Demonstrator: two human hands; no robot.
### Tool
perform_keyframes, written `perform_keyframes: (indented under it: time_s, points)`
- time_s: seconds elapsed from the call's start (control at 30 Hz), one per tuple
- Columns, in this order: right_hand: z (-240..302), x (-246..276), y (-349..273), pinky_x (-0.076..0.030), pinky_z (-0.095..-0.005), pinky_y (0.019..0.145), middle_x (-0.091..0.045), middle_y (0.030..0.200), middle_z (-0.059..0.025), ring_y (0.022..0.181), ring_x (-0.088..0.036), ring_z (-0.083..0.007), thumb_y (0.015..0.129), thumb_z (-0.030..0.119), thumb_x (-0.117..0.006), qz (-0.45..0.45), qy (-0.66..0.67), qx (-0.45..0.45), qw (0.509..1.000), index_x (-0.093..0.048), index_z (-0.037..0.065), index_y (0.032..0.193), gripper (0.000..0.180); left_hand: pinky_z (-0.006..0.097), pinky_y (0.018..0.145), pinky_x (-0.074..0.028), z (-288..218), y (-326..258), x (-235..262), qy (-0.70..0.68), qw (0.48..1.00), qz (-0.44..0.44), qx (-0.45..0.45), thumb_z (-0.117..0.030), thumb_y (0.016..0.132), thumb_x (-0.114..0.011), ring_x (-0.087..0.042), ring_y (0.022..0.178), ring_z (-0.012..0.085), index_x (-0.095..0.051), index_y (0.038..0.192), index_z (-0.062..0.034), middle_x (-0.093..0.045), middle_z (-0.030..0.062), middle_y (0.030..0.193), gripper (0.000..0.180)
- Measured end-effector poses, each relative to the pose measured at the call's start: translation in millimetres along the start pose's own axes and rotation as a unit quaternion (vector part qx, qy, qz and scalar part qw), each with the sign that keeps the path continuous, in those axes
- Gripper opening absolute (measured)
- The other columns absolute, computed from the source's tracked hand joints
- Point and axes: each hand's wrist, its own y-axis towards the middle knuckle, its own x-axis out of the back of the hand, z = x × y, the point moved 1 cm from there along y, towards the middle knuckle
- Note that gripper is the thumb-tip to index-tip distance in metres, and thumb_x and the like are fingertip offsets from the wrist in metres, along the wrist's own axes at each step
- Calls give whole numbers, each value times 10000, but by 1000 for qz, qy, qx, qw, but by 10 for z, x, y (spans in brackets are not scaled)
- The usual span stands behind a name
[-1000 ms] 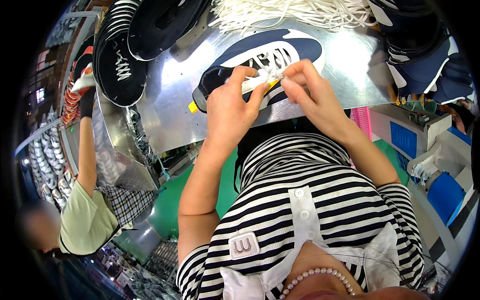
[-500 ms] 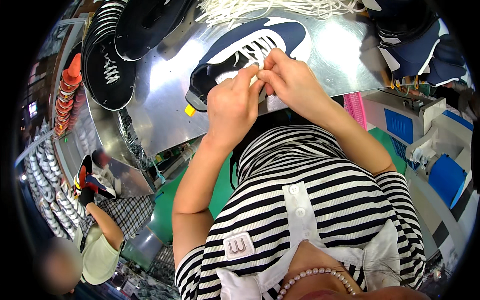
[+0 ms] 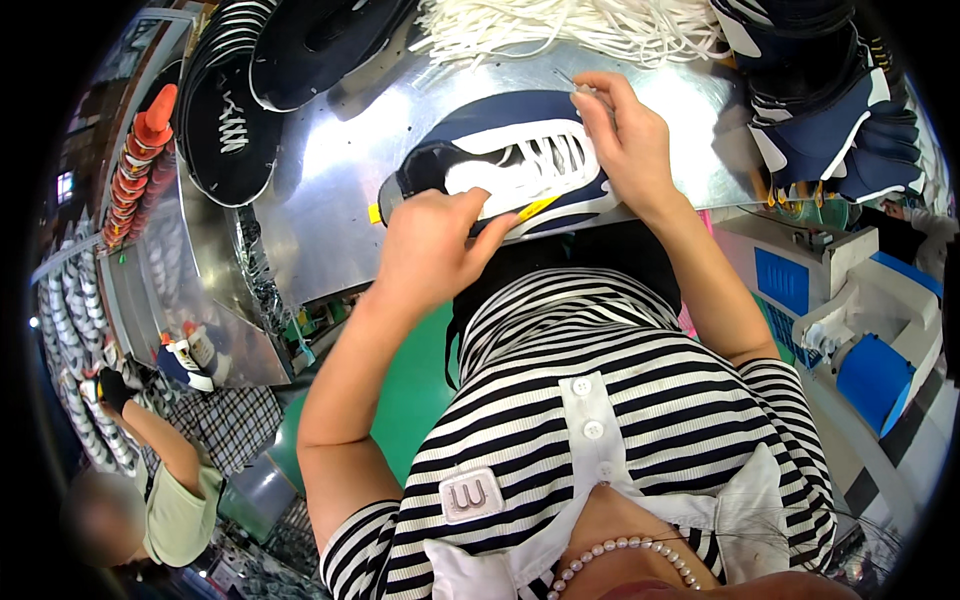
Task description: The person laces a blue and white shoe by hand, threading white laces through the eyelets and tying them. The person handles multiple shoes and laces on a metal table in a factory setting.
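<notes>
A navy-and-white shoe upper [image 3: 500, 120] lies on the metal table, its white lace [image 3: 550, 165] threaded in rows across the front. A yellow tab [image 3: 375, 213] sticks out at its heel end, and a yellow label [image 3: 537, 209] shows along the near side. My left hand [image 3: 425, 245] rests at the heel end and near edge of the upper, thumb and forefinger apart. Beyond the toe end, my right hand [image 3: 632, 145] is closed in a pinch on a thin metal tool [image 3: 566, 76]; most of the tool is hidden by the fingers.
A heap of white laces [image 3: 570, 30] lies at the table's far side. Dark shoe uppers are stacked at the far left [image 3: 232, 140] and navy-white ones at the right [image 3: 825, 140]. A grey-and-blue machine [image 3: 840, 290] stands right. Another person [image 3: 185, 500] works at lower left.
My hands have parted from their pinch at the laces. The right moved away past the toe, now with a thin tool; the left moved toward the heel. The upper has turned flatter and nearer me.
</notes>
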Motion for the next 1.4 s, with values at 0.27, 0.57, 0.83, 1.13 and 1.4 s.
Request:
perform_keyframes:
  time_s: [0.27, 0.57, 0.83, 1.13, 1.4]
  points:
    - [155, -6, -106, -533, -290, 669, -701, 893, -150, 803, -709, -227, 883, 147, -709, 48, 91, 34, 994, -611, 38, 1102, 263, 401, 1001, -465, -66, -923, -894, -570, 714, -292, 282, 43, 896, -630, -523, 1214, 310, -265, 1406, 5, -387, 178, 1424, 628]
    - [577, -467, 234, -411, -198, 623, -599, 753, 39, 691, -501, -23, 904, 99, -659, 187, 178, -72, 963, -670, 26, 1005, 125, 347, 898, -515, 281, -728, 577, -613, 676, -396, 106, -89, 808, -711, -656, 967, 220, -570, 1202, 55, -668, 152, 1095, 442]
    - [295, -534, 686, -518, -336, 670, -650, 941, -80, 761, -655, -257, 832, 116, -716, 92, -106, 170, 975, -684, 68, 1017, 194, 487, 825, -471, 2507, 232, 901, 188, 879, -414, 141, -132, 897, -645, -571, 949, 478, -532, 1095, 89, -567, 299, 1089, 318]
    - [45, -630, 898, -514, -378, 629, -599, 938, -31, 759, -646, -272, 845, 165, -679, 123, -196, 153, 961, -627, 114, 945, 124, 443, 872, -494, 2567, 159, 393, -46, 885, -437, 154, -18, 828, -662, -566, 1072, 415, -530, 1285, 9, -489, 251, 1286, 477]
    - [206, -688, 918, -498, -384, 633, -610, 911, -60, 754, -628, -274, 870, 140, -650, 121, -231, 212, 942, -611, 85, 962, 114, 437, 1068, -341, 1924, 293, 881, 311, 884, -348, 8, -25, 818, -669, -469, 1311, 282, -664, 1063, -88, -573, 63, 1332, 254]
